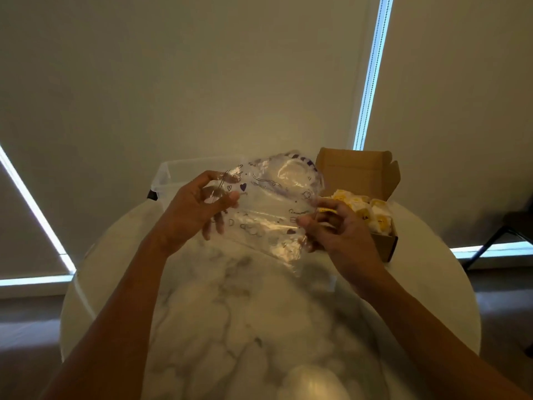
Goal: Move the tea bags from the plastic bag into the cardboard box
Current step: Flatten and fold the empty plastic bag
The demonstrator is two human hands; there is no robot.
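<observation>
A clear plastic bag [268,203] with small purple prints hangs in the air above the round marble table [259,313]. My left hand [199,209] grips its left edge, thumb on the front and fingers behind. My right hand [331,226] pinches its right edge and also seems to hold a yellow-and-white tea bag [326,210]. I see no tea bags inside the bag. To the right stands an open cardboard box [386,243] with its lid up, and several yellow-and-white tea bags [366,212] lie in it.
A clear plastic tub [170,177] stands at the table's far left, behind the bag. A dark chair [507,229] is off to the right of the table. Drawn window blinds form the backdrop.
</observation>
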